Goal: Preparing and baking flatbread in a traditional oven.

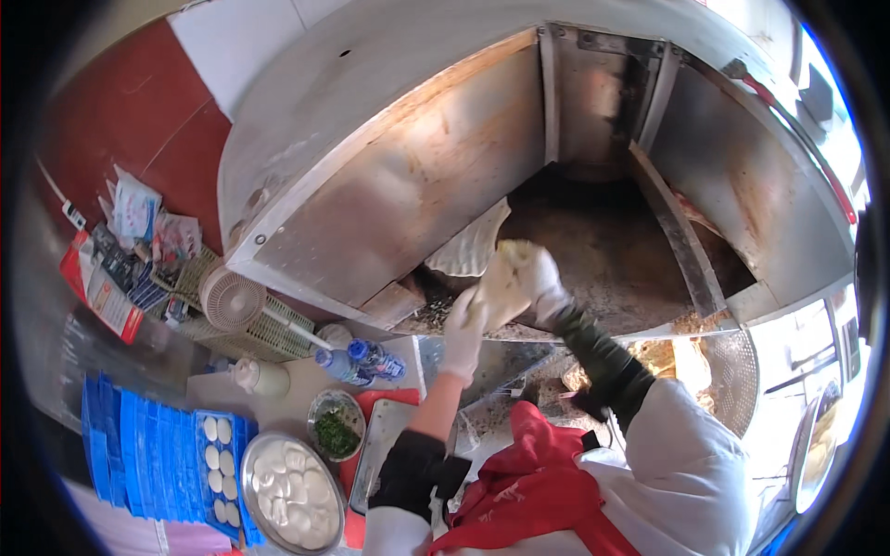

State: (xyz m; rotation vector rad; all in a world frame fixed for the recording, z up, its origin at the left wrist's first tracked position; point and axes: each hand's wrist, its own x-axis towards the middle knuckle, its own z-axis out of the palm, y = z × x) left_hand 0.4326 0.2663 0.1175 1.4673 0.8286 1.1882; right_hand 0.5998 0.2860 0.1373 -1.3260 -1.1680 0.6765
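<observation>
At the mouth of a large metal oven, both my gloved hands hold a pale, flat piece of dough. My left hand is closed on its lower left edge. My right hand is at its right side, with the fingers partly hidden and blurred. The dough is tilted, and its upper edge looks yellowish. Just behind it, a ridged, pale flatbread lies against the oven's left inner wall.
Blue trays with dough balls stand lower left, beside a steel bowl of dough pieces and a bowl of chopped greens. Two bottles and a small fan are near the oven's left rim. A perforated metal pan sits right.
</observation>
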